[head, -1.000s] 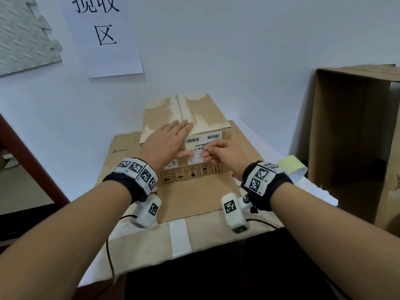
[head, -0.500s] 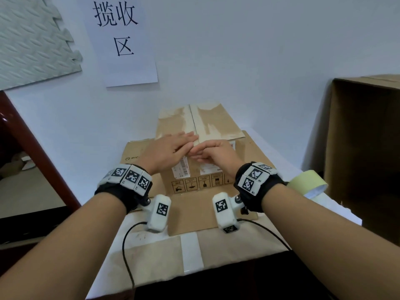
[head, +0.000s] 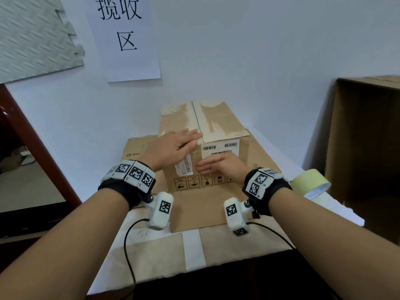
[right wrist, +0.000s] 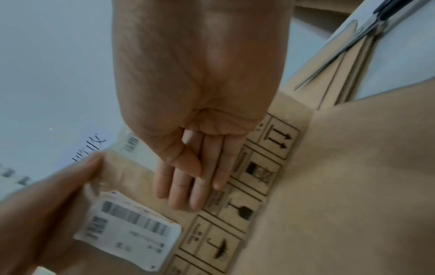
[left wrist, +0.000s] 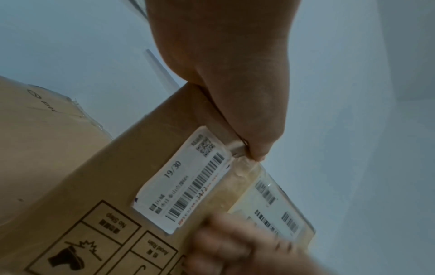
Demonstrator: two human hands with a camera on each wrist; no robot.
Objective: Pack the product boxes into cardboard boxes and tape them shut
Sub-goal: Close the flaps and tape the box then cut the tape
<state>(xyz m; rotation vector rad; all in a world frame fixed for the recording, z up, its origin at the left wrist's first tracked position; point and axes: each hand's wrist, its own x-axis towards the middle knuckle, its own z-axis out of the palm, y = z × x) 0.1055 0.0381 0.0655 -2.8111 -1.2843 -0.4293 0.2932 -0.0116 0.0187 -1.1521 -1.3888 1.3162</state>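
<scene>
On the cardboard box, a label reads "19/30".

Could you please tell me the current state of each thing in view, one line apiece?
cardboard box: top flaps closed, clear tape running down its front face.
left hand: flat on the box's top front edge, fingers straight.
right hand: straight fingers pressing the tape against the front face.
tape roll: lying on the table to the right, untouched.
scissors: closed, lying on the flattened cardboard.
large carton: on its side, open.
</scene>
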